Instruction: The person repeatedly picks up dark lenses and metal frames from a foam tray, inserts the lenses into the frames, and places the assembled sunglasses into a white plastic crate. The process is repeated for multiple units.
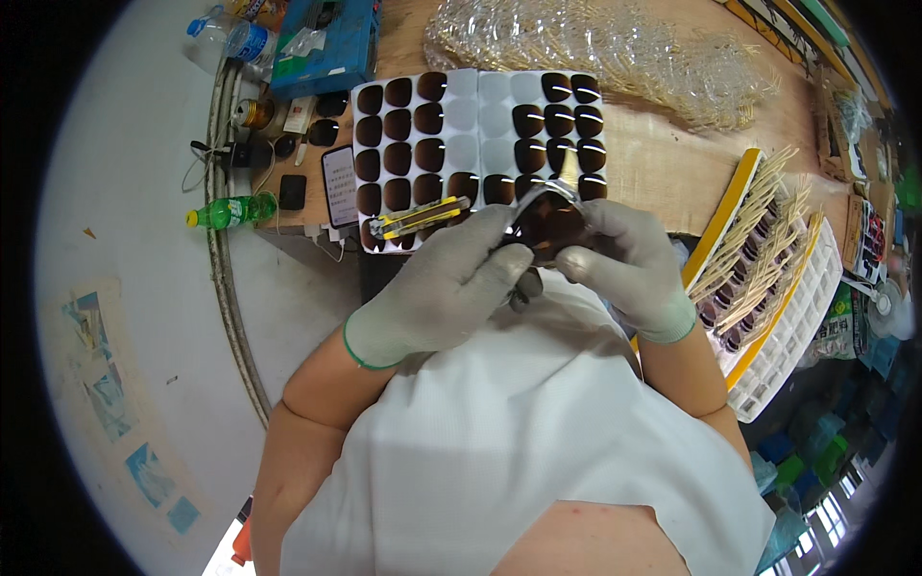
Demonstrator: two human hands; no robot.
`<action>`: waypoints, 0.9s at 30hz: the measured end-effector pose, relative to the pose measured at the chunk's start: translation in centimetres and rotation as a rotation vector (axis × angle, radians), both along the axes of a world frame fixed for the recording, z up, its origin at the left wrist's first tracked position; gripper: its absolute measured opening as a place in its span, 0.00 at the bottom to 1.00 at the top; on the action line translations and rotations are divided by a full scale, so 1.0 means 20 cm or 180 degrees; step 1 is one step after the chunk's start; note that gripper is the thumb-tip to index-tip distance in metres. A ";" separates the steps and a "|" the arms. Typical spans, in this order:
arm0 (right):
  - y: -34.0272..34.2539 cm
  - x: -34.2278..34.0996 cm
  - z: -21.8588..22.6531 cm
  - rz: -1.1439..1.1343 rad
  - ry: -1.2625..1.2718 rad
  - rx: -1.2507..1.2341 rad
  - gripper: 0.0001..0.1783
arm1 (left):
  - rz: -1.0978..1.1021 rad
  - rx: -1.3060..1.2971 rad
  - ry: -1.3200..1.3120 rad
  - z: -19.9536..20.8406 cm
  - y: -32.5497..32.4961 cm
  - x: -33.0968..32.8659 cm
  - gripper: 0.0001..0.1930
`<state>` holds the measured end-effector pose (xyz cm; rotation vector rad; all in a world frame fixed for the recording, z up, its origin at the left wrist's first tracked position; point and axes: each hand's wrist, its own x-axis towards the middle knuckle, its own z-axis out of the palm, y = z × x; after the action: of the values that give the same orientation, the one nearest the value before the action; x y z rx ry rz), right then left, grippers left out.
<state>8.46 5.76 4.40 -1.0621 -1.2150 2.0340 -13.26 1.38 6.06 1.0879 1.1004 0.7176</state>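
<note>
Both my hands wear grey gloves with green cuffs and meet in front of my chest. Between them is a pair of sunglasses (555, 219) with dark brown lenses, pinched from both sides. My left hand (447, 274) grips its left end, and my right hand (629, 264) has thumb and fingers closed on its right end. A narrow gold-coloured piece (570, 169) sticks up above the sunglasses. Just beyond lies a white tray (463, 125) of brown lenses in rows, several pockets in its middle bare. A yellow utility knife (420, 218) rests across the tray's near left part.
Clear frames with thin gold-coloured temples (595, 48) are heaped at the back. On the right, stacked trays (783, 336) hold lenses and thin sticks. A phone (339, 185), green bottle (235, 210), clear water bottle (235, 40) and blue box (327, 53) stand left.
</note>
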 end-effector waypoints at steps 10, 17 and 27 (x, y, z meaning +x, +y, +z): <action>0.09 -0.01 -0.13 0.0239 0.0825 -0.0920 0.11 | 0.1205 -0.1094 -0.0839 -0.05 -0.10 0.12 0.13; 0.07 -0.11 -0.13 0.0581 0.0832 -0.0639 0.10 | 0.0927 -0.0836 -0.1151 -0.15 -0.21 -0.06 0.19; -0.03 -0.25 -0.12 0.0977 0.1128 -0.0340 0.11 | 0.0145 -0.0829 -0.1427 -0.16 -0.26 -0.35 0.16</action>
<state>3.46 5.19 2.03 -0.5466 -1.1441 2.4159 -20.28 -3.77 2.82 0.6402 0.8056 0.7833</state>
